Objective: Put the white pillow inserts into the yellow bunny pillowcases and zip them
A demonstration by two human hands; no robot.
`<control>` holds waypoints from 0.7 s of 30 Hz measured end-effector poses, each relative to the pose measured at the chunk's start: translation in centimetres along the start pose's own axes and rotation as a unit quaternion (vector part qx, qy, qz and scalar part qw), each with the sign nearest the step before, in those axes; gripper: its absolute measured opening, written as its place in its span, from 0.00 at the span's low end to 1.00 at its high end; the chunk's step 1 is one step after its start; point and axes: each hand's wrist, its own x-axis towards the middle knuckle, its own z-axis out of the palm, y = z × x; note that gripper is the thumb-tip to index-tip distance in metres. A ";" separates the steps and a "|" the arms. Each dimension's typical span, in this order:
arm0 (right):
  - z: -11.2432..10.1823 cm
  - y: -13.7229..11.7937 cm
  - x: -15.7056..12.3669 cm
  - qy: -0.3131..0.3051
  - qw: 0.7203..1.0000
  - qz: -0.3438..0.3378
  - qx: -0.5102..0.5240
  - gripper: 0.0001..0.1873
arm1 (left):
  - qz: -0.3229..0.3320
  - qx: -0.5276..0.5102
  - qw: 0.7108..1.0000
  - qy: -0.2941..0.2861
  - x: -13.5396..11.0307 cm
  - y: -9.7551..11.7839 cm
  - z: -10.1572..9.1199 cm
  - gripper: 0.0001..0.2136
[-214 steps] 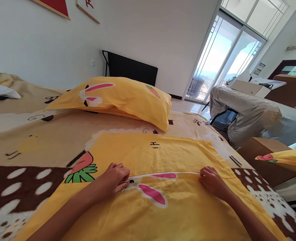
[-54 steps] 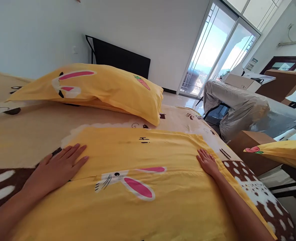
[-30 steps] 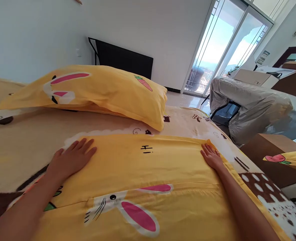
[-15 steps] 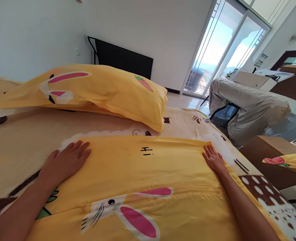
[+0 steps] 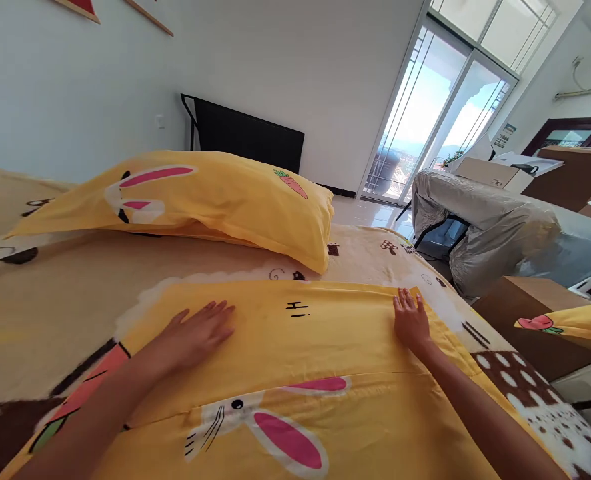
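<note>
A yellow pillowcase (image 5: 300,347) with a rabbit print and the letters "Hi" is spread flat on the bed in front of me. My left hand (image 5: 198,337) lies over its left part, palm down with the fingers stretched out. Near the far right corner, my right hand (image 5: 410,320) rests on the cloth, fingers extended. Neither hand grips anything. Beyond the pillowcase lies a plump yellow pillow (image 5: 225,207) with a rabbit and a carrot printed on it.
A patterned beige blanket (image 5: 100,280) covers the bed. To the right are a cardboard box (image 5: 520,320), another piece of yellow cloth (image 5: 575,323) and a plastic-covered piece of furniture (image 5: 495,233). A black panel (image 5: 248,133) stands behind the bed, by the wall.
My left hand has slid inward to the right from the pillowcase's left edge. My right hand has shifted slightly left from the corner. The view has tilted up a little.
</note>
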 end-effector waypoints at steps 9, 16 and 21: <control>-3.0 -21.4 -7.4 -0.020 0.938 -0.258 0.229 0.28 | 0.211 -0.063 0.974 -0.055 -2.4 8.2 3.6 0.26; -6.5 -17.1 -8.1 -0.056 0.946 -0.228 0.222 0.26 | 0.206 -0.061 0.976 -0.036 -2.2 7.3 4.3 0.25; -4.3 -7.8 -7.8 -0.048 0.982 -0.104 0.150 0.27 | 0.202 -0.060 0.976 -0.051 -2.1 7.5 4.3 0.25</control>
